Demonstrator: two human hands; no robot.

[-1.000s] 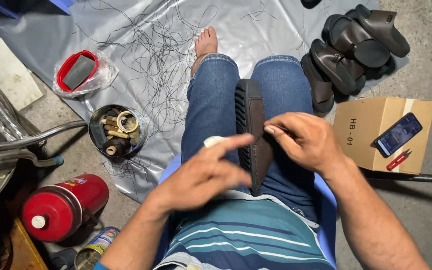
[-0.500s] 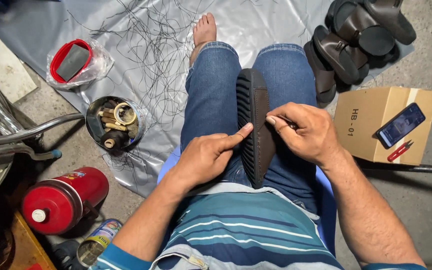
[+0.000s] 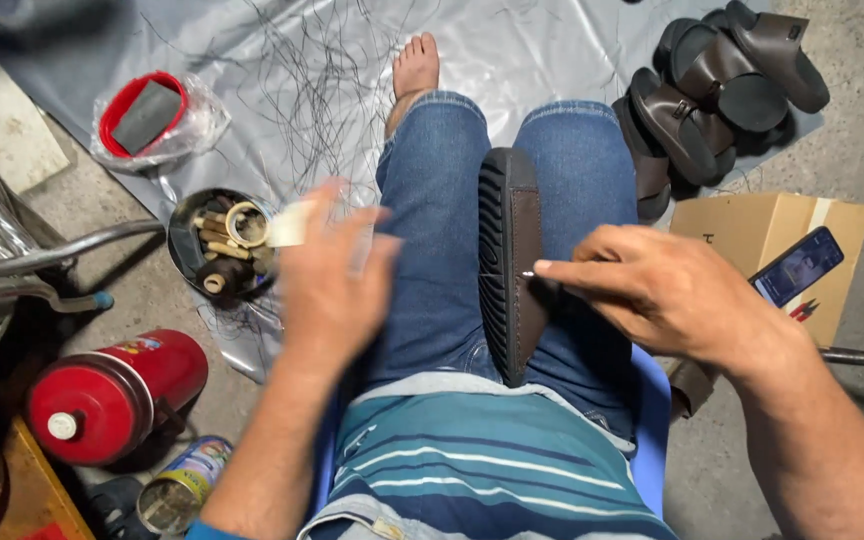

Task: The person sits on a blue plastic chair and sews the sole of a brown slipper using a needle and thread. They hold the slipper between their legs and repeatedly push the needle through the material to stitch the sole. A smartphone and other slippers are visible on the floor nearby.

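- Both hands worked over a sole that stood on edge between the thighs, tread facing left: the right hand was closed in a pinch on a thin metal needle, its tip touching the sole's brown side edge.
- Left hand hung spread open and blurred to the left of the sole, apart from it, gripping nothing I could make out; a pale scrap showed at its fingertips, too blurred to tell if held.
- Progress, as a judgement: stitching along the sole's edge looked under way and unfinished, since the needle sat in the edge. Finished-looking sandals were piled beyond the sole to its right, and loose thread ends littered the grey sheet beyond it.
- Cardboard box, tan, stood right of the sole, with small dark print on its side and a phone lying on top.
- Red canister lay left of the sole and nearer the body, bearing a yellow-edged label.
- Tin of spools sat left of the sole; a red tub in a clear bag lay farther beyond it.
- Small printed can stood below the canister.
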